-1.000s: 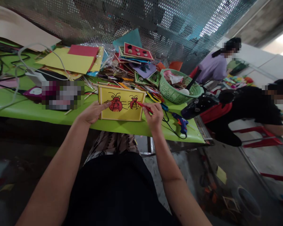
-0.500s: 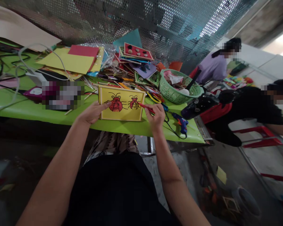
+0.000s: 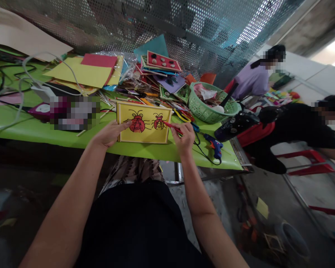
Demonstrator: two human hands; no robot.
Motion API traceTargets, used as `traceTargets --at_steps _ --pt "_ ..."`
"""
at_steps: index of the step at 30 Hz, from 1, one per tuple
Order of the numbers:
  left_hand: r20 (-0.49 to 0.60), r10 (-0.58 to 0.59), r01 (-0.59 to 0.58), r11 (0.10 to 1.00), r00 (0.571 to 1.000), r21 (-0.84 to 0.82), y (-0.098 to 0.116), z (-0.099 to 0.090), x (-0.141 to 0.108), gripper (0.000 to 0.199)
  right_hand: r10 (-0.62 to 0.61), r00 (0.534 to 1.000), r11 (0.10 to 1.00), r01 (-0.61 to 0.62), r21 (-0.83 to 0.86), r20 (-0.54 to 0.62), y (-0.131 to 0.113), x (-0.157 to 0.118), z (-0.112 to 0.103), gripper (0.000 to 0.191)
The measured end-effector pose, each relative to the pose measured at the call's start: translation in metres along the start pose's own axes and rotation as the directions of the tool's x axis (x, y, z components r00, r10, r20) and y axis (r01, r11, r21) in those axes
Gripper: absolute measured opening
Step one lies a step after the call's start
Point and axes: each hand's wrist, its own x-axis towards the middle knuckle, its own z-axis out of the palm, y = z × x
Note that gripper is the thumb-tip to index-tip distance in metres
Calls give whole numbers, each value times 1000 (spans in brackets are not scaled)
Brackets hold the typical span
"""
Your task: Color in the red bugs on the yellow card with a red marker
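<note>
A yellow framed card [image 3: 143, 137] with two red ladybugs drawn on it is tilted up over the green table's front edge. My left hand [image 3: 109, 134] grips the card's left edge, thumb on the front near the larger ladybug. Pinched in my right hand [image 3: 185, 137] is a red pen [image 3: 173, 127], its tip at the smaller ladybug [image 3: 158, 122] on the right. Both ladybugs have red bodies with black outlines and legs.
Behind the card lie sticks and pens. A green basket [image 3: 212, 118] stands to the right, near a blue glue gun [image 3: 216, 146] with a cord. Coloured paper [image 3: 86, 72] is stacked at the left. Two people [image 3: 251, 80] sit at the right, beyond a dark bottle [image 3: 226, 128].
The red pen's tip has shifted very slightly up and left on the smaller ladybug. My left hand and the card look unmoved.
</note>
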Motion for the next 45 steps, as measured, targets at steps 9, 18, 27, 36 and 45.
traceTargets --at_steps 9,18,27,36,45 --pt "-9 -23 23 999 1000 -28 0 0 0 48 34 999 999 -33 -28 23 -3 1 -1 14" --pt "10 7 -6 1000 1000 -13 -4 -3 4 46 1 1000 1000 -1 -2 30 -3 0 -1 13" --pt "6 9 -9 1000 1000 -24 -4 -3 4 45 -7 1000 1000 7 -3 30 -3 -1 0 13" --pt "2 9 -9 1000 1000 -21 -5 -5 5 45 13 999 1000 -12 -19 44 -2 -1 1 15" --pt "14 28 -28 1000 1000 -11 -6 -5 5 48 47 997 998 -46 -33 56 -2 -1 0 15"
